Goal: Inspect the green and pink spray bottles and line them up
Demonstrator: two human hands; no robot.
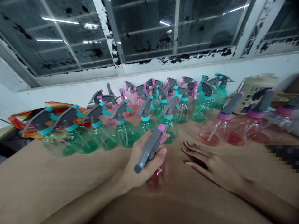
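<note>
My left hand [140, 161] is wrapped round the neck of a pink spray bottle [157, 180] with a grey and pink trigger head, near the front of the table. Its fingers hide the collar. To the right, my right hand [205, 161] lies on the tabletop, fingers stretched out and holding nothing. Just beyond my left hand stands a row of green spray bottles [127, 133] with grey heads and teal collars. Pink spray bottles [211, 133] with pink collars stand in a group beyond my right hand.
More pink and green bottles [184, 109] crowd the back near the wall. A cream-coloured jug [257, 90] with printed letters stands at the back right. An orange patterned cloth or bag [63, 107] lies at the left. A pixelated dark object [285, 154] is at the right edge of the brown table [93, 174].
</note>
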